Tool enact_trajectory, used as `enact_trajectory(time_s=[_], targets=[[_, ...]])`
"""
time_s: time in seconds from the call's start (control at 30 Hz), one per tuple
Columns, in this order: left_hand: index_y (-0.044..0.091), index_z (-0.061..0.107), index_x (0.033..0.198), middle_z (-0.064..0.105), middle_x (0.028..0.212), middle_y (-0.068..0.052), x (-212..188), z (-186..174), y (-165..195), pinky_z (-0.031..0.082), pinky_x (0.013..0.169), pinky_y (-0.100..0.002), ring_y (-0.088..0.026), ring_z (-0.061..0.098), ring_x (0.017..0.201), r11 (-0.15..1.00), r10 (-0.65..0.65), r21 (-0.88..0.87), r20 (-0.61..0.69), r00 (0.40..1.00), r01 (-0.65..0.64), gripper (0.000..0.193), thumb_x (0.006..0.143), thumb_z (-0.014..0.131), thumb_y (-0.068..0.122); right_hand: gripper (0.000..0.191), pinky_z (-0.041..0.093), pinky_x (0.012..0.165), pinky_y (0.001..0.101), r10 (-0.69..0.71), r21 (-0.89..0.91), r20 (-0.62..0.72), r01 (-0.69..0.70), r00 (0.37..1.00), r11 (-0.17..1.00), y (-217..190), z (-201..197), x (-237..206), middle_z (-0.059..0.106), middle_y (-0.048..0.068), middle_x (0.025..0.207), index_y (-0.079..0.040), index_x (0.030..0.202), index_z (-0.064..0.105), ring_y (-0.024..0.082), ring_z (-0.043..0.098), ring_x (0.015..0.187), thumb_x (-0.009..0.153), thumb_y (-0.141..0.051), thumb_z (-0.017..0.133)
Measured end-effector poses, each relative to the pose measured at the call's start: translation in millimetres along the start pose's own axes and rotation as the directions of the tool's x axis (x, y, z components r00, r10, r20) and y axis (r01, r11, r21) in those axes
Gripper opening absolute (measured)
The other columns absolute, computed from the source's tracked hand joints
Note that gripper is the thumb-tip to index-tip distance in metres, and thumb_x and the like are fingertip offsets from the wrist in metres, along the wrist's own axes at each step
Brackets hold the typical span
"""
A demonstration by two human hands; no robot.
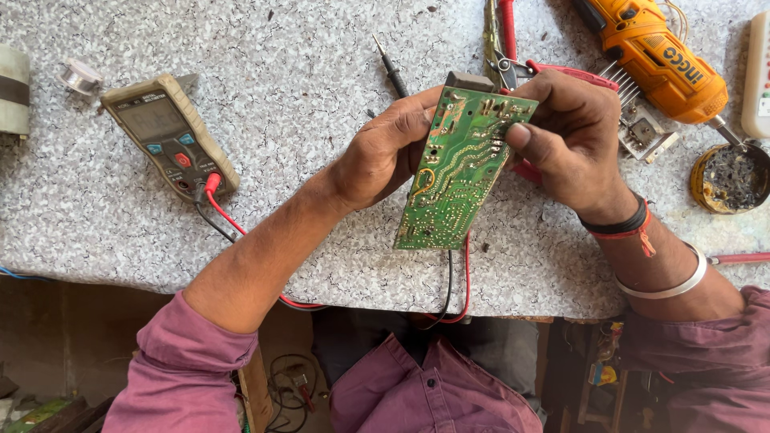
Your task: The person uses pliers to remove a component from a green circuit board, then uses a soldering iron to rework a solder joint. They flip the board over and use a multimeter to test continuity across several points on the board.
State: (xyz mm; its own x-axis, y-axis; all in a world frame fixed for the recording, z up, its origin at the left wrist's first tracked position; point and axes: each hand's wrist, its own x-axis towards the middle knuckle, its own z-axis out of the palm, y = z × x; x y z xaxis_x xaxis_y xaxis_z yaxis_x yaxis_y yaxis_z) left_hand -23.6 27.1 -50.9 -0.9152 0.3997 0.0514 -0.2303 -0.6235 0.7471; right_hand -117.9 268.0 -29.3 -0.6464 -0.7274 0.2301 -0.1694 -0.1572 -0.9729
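A green circuit board (455,172) was held up over the middle of the speckled counter (305,64), solder side toward the camera, gripped at its upper end by both hands. The left hand (383,152) closed its grip on the board's left edge; the right hand (571,136) pinched the right edge, thumb pressed on the solder tracks. No probe touched the board: a black test probe (391,68) lay at twelve o'clock, untouched, so any testing appeared yet to be done. A multimeter (170,136) sat at nine o'clock, its red and black leads plugged in. Red-handled pliers (513,56) and an orange power tool (658,52) lay at one o'clock, a dirty tin (730,178) at three o'clock.
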Motion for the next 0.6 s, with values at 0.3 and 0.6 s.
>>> enact_trajectory(time_s=[0.3, 0.6], targets=[[-0.001, 0.037, 0.156, 0.064, 0.132, -0.015, -3.3, 3.6, 4.7, 0.061, 0.105, -0.039, -0.021, 0.068, 0.123, 0.991, 0.055, 0.118, 0.032, 0.998, -0.058, 0.08, 0.102, 0.052, 0.057, 0.027, 0.042, 0.057, 0.0171, 0.005, -0.055, -0.038, -0.007, 0.999, 0.998, -2.7, 0.8, 3.7, 0.065, 0.003, 0.08, 0.007, 0.105, 0.067, 0.002, 0.055, 0.063, 0.109, -0.02, 0.07], [-0.001, 0.046, 0.15, 0.06, 0.143, -0.02, 5.4, -0.2, -5.1, 0.053, 0.119, -0.048, -0.028, 0.061, 0.136, 0.99, 0.062, 0.137, -0.177, 0.982, -0.037, 0.089, 0.101, 0.036, 0.072, 0.027, 0.052, 0.063, 0.0191, 0.027, 0.08, -0.005, -0.026, 1.0, 0.996, -7.4, 4.0, 6.7, 0.07, 0.006, 0.089, 0.009, 0.12, 0.065, 0.006, 0.064, 0.07, 0.112, -0.017, 0.066]])
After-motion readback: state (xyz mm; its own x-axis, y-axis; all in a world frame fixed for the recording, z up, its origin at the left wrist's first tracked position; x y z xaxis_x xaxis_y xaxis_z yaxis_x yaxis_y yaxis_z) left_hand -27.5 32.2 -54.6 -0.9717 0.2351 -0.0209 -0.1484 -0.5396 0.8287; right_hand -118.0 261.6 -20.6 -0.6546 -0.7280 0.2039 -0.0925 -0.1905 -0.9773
